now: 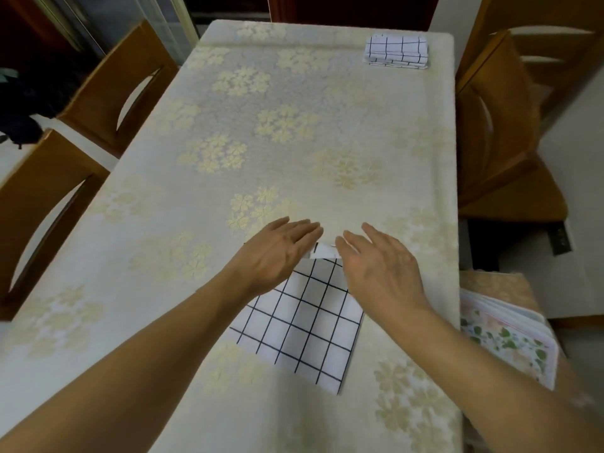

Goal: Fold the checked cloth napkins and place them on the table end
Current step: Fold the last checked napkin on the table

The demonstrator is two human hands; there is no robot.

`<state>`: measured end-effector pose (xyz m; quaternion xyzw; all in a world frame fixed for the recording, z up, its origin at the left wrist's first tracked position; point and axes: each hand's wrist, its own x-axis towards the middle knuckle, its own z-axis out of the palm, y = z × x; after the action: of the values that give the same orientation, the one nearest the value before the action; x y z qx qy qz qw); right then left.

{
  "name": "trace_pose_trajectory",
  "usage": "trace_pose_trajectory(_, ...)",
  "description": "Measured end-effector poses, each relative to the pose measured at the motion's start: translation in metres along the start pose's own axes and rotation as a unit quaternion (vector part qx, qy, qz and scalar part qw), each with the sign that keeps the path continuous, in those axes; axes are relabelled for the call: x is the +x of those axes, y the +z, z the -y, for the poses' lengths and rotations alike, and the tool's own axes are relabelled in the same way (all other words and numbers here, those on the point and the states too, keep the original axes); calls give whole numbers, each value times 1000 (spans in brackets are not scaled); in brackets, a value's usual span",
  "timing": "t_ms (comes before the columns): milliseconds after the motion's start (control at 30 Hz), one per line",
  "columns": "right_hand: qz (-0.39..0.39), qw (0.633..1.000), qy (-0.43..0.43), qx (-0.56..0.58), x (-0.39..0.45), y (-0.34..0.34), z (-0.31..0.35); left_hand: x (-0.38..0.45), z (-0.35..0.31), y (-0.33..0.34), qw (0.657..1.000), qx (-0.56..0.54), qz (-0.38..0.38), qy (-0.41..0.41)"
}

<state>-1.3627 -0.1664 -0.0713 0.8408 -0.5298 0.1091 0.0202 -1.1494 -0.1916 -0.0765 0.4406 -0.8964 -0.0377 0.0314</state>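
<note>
We see both hands laid palm down with straight, relaxed fingers, gripping nothing. The left hand (pixel 277 253) rests over the far left part of the checked napkin (pixel 304 325), its fingertips pointing toward the far end of the table. The right hand (pixel 379 266) covers the napkin's far right edge, and the two hands lie just beside each other with a narrow gap between them. In that gap a small strip of white cloth shows at the napkin's far edge; it looks like a turned-over fold, though we cannot tell for sure because the hands hide most of it. The rest of the napkin spreads flat toward us from under the palms, lying a little askew near the table's near right edge. Well apart from it, at the far right corner, sits a stack of folded napkins (pixel 396 53). The table (pixel 202 197) wears a pale flowered cloth. Wooden chairs (pixel 108 93) stand along the left side, and a flowered cushion (pixel 510 338) lies off the right edge.
</note>
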Motion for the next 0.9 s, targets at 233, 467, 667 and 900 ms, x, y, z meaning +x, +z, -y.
trace_pose_trajectory(233,43,999,26,-11,-48,-5,51,-57,-16,4,999,-8,19,34)
trace_pose_trajectory(467,72,997,22,-6,-89,5,86,-103,-26,22,999,-24,36,34)
trace_pose_trajectory(667,87,996,0,17,-121,39,96,-127,-35,55,998,-29,57,27)
trace_pose_trajectory(900,152,987,-5,44,-146,68,94,-146,-43,81,996,-12,86,-15)
